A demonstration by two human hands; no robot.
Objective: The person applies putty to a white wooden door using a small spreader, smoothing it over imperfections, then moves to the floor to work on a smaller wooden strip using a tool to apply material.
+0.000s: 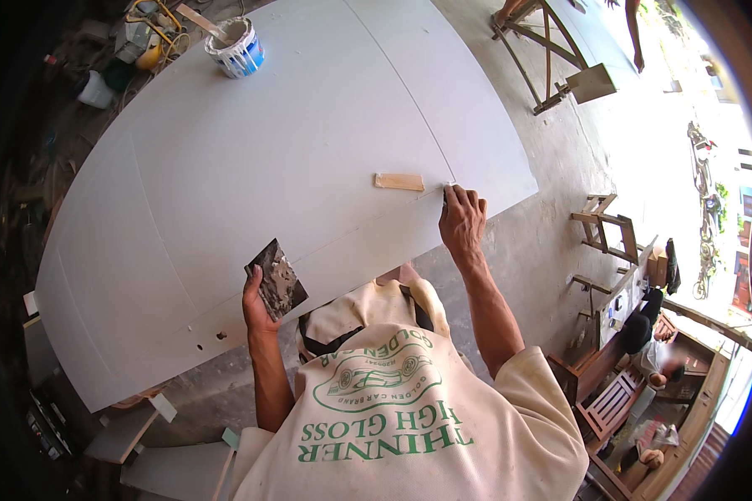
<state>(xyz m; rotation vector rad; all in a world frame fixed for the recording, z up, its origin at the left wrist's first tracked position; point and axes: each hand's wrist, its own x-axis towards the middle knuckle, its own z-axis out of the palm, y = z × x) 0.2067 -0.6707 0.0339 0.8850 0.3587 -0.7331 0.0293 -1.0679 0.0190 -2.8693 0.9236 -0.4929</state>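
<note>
White panel, lying wide and flat across most of the view. At its near edge, left hand closed on a dark plate smeared with pale paste, thumb along its side; position of the other fingers, cannot tell. Further to the right, right hand curled, fingers gathered tightly on a small dark tool, mostly hidden, at the meeting of two thin seams. Seems to be the step of filling and smoothing these seams. Probably calls next for a light, steady stroke along the line, then for taking more paste from the plate. Just left of the right hand, a short wooden strip, lying flat, better not to be pushed. Toward the far edge, a spattered pot with a wooden stick inside, perhaps for refilling the plate. Beyond, on the concrete floor, a wooden trestle.
</note>
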